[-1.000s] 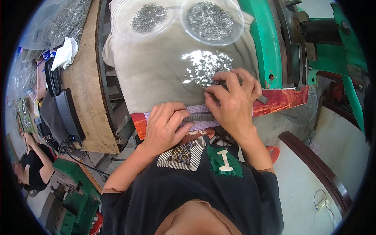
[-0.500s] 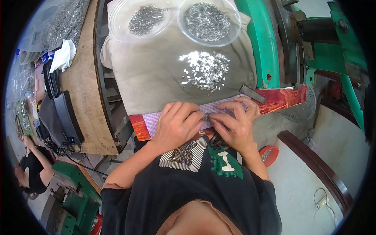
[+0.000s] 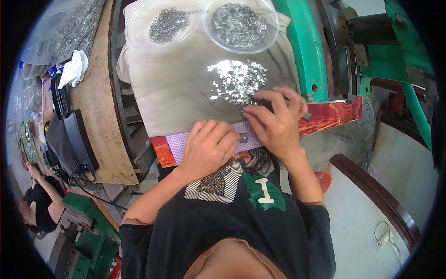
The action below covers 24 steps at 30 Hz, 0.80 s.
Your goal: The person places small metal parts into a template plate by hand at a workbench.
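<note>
My left hand [image 3: 211, 145] is closed at the near edge of the cloth, its fingertips pinching a small flat dark metal piece [image 3: 243, 137]. Beneath it lies a lilac textured mat [image 3: 176, 145]. My right hand [image 3: 278, 122] is over the near right edge of a pile of small shiny silver pieces [image 3: 241, 80], thumb and finger pinched together. A tiny bright speck shows at those fingertips; what it is, I cannot make out. Partly covered by the right hand, a dark bar [image 3: 307, 116] lies at the mat's right end.
Two clear round tubs, one with small metal parts [image 3: 168, 25] and one with metal pins [image 3: 239, 25], stand at the cloth's far side. A green machine [image 3: 304, 51] borders the right. On the left is a wooden table [image 3: 93, 111]; another person [image 3: 44, 200] sits beyond.
My right hand has left the piece that both hands were at and moved up to the silver pile, over the dark bar. The left hand stays nearly in place with the metal piece.
</note>
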### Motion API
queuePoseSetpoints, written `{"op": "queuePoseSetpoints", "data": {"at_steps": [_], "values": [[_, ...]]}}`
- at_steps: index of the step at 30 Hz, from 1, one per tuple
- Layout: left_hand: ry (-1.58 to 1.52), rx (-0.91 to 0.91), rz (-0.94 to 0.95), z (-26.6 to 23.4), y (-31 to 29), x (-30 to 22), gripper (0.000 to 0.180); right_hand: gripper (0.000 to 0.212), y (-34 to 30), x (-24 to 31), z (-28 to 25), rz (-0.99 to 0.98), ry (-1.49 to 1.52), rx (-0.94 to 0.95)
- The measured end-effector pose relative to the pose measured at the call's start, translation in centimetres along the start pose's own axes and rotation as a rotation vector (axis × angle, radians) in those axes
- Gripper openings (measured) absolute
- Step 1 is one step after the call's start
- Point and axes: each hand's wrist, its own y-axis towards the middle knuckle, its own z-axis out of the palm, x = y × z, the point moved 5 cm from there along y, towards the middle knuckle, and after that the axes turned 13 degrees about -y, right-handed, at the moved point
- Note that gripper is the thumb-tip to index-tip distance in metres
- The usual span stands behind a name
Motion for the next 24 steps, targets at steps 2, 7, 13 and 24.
{"op": "queuePoseSetpoints", "data": {"at_steps": [2, 7, 13, 24], "values": [[-0.007, 0.009, -0.006, -0.2, 0.0, 0.0, 0.014, 0.012, 0.4, 0.3, 0.2, -0.042, -0.004, 0.020], [-0.066, 0.014, -0.081, -0.8, -0.3, 0.3, 0.023, 0.013, 0.2, 0.1, -0.4, -0.029, 0.073, 0.040], [-0.117, 0.034, -0.114, -1.1, -0.8, 0.7, 0.029, 0.014, -2.2, 1.2, -1.7, -0.058, 0.143, 0.121], [-0.129, 0.003, -0.114, -1.1, -1.0, 0.8, 0.027, 0.016, -3.1, 1.2, -1.7, -0.039, 0.078, 0.178]]}}
